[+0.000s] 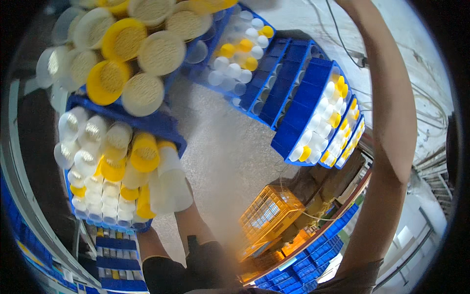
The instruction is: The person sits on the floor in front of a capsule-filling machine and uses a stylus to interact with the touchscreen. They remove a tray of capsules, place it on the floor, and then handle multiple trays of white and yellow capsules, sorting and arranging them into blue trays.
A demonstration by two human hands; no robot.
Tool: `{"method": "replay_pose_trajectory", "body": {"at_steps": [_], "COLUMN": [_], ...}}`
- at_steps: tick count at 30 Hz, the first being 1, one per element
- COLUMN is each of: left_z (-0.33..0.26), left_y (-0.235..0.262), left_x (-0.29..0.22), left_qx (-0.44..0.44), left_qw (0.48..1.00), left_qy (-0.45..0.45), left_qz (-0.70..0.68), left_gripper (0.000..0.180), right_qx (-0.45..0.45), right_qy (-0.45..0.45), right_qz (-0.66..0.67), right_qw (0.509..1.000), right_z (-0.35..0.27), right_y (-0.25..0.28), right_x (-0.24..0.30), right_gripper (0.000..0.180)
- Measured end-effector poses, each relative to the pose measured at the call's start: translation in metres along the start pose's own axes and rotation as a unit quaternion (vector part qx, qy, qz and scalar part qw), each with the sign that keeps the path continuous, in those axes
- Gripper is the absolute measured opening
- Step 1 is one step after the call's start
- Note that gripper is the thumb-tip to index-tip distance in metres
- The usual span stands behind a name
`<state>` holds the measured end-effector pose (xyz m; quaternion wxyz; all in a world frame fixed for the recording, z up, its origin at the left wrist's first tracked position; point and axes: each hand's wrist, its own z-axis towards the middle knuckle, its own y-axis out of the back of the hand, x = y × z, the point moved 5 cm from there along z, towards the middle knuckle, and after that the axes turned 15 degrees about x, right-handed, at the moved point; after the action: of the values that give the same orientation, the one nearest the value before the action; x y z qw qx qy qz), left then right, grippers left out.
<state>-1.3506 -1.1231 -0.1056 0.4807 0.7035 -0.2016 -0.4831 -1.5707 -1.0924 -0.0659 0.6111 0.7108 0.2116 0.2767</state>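
My right arm [391,98] reaches up along the right side, and its hand lies beyond the top edge. My left hand does not show. At the upper left are several white cups [143,94] and yellow cups [108,81], holding pale, grainy stuff. Below them a blue crate [169,128] holds more white and yellow cups, tilted in rows. A few tall translucent cups [170,188] stick out at its right side. Two bare legs [192,215] in dark shorts show below, partly behind these cups.
Blue crates [303,110] with white and yellow cups stand across the grey floor [205,132]. An orange plastic basket [271,213] sits lower down, with stacked blue crates [306,259] beyond it. A dark cable [338,29] hangs at the upper right.
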Motion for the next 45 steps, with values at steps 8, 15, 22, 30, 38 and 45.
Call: {"method": "replay_pose_trajectory", "body": {"at_steps": [8, 15, 22, 30, 38, 45], "left_z": [-0.213, -0.440, -0.558, -0.514, -0.512, -0.491], "left_y": [0.001, 0.035, -0.058, -0.156, -0.186, -0.199], "left_x": [-0.060, -0.087, -0.093, -0.074, -0.053, -0.076], "left_qx": [0.003, 0.034, 0.090, 0.037, 0.115, 0.139], "left_qw": [0.992, 0.952, 0.906, 0.962, 0.953, 0.975], "left_qy": [0.088, 0.198, 0.404, 0.236, 0.270, 0.170], "left_qz": [-0.094, -0.232, -0.092, -0.133, -0.072, 0.029], "left_gripper": [0.023, 0.024, 0.021, 0.018, 0.028, 0.026], "right_qx": [-0.003, 0.083, 0.184, 0.172, 0.239, 0.260], "right_qy": [-0.095, -0.178, -0.189, -0.130, -0.089, -0.074], "right_qz": [-0.197, 0.347, 0.411, 0.182, 0.205, 0.232], "right_qw": [0.976, 0.917, 0.873, 0.959, 0.945, 0.934], "right_z": [-0.086, -0.104, -0.053, -0.054, -0.048, -0.043], "right_y": [0.078, 0.038, -0.136, -0.224, -0.222, -0.217], "right_x": [0.179, 0.390, 0.523, 0.559, 0.552, 0.540], "right_gripper": [0.038, 0.032, 0.034, 0.034, 0.031, 0.028]}}
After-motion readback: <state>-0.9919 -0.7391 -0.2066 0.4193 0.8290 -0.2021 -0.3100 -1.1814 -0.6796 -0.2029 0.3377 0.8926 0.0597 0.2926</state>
